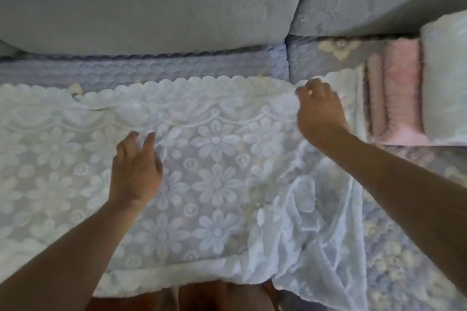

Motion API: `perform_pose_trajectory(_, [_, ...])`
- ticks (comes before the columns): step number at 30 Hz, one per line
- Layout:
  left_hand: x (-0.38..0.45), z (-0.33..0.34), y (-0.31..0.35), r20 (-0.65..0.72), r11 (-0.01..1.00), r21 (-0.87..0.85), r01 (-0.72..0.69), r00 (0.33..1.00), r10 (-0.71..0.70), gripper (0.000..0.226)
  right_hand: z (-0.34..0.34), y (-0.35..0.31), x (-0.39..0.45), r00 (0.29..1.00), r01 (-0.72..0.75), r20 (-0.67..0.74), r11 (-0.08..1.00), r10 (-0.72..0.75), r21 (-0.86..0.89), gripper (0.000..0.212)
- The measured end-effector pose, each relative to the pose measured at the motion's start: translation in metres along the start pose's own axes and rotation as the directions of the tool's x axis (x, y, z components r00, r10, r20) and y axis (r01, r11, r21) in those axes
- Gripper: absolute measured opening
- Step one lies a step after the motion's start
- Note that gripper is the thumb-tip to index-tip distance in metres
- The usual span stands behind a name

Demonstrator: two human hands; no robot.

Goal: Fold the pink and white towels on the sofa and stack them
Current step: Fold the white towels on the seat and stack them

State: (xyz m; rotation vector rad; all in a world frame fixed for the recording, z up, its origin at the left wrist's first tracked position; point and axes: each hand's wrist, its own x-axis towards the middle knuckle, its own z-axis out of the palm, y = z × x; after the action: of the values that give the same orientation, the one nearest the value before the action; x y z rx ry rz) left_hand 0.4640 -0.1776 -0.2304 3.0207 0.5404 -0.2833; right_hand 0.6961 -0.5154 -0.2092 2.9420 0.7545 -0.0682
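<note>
White lace towel (214,159), with a pattern of big flowers and a scalloped border, lies spread flat over the seat of the sofa (156,68), and it covers most of the left seat cushion. Its right part is not flat: there the cloth is bunched and wrinkled, and a loose piece hangs down over the front edge of the seat. The left hand (135,171) rests palm down on the middle of this towel, with the fingers nearly straight and a little spread, pressing the cloth. The right hand (319,111) is further back and to the right, at the far right corner of the towel, and its fingers are curled and pinch the scalloped edge there. The two hands are well apart from each other. Beside the right hand, on the right seat cushion, stands a stack of folded towels (401,98); I see pink folds in the middle of it and white lace on the side toward the hand. A pale roll or bundle of cloth (444,83) lies touching the stack on its right side. Grey back cushions (151,0) stand behind everything.
</note>
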Motion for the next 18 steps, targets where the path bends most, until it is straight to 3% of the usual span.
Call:
perform_pose_trajectory(2, [-0.041,-0.004,0.001,0.040,0.985,-0.053,-0.162,0.986,0.164,0.035,-0.002,-0.052,-0.062,0.926,0.360,0.056,0.917,-0.374,0.174,0.010])
perform_pose_trajectory(4, [-0.090,-0.006,-0.013,0.181,0.956,-0.116,-0.270,0.940,0.288,0.028,-0.006,-0.091,-0.124,0.772,0.484,0.217,0.774,-0.598,0.408,0.026])
perform_pose_trajectory(5, [-0.114,-0.007,-0.024,0.256,0.945,-0.150,-0.292,0.911,0.323,0.029,-0.011,-0.107,-0.149,0.688,0.481,0.313,0.734,-0.655,0.479,0.036])
perform_pose_trajectory(7, [-0.160,-0.009,-0.052,0.411,0.944,-0.165,-0.287,0.850,0.330,0.033,-0.018,-0.131,-0.189,0.564,0.517,0.376,0.670,-0.735,0.533,0.051])
perform_pose_trajectory(11, [-0.222,-0.007,-0.119,0.540,0.970,-0.104,-0.220,0.807,0.240,0.054,-0.005,-0.166,-0.239,0.425,0.685,0.408,0.582,-0.808,0.439,0.082])
perform_pose_trajectory(13, [-0.236,0.001,-0.155,0.537,0.959,-0.013,-0.282,0.808,0.244,0.064,0.010,-0.173,-0.255,0.417,0.780,0.371,0.536,-0.830,0.323,0.083])
perform_pose_trajectory(15, [-0.235,0.008,-0.182,0.532,0.941,0.056,-0.334,0.808,0.255,0.069,0.017,-0.178,-0.258,0.501,0.776,0.311,0.578,-0.808,0.253,0.074])
perform_pose_trajectory(18, [-0.218,0.005,-0.207,0.430,0.921,0.075,-0.381,0.846,0.315,0.042,0.011,-0.186,-0.248,0.624,0.687,0.310,0.693,-0.717,0.220,0.063])
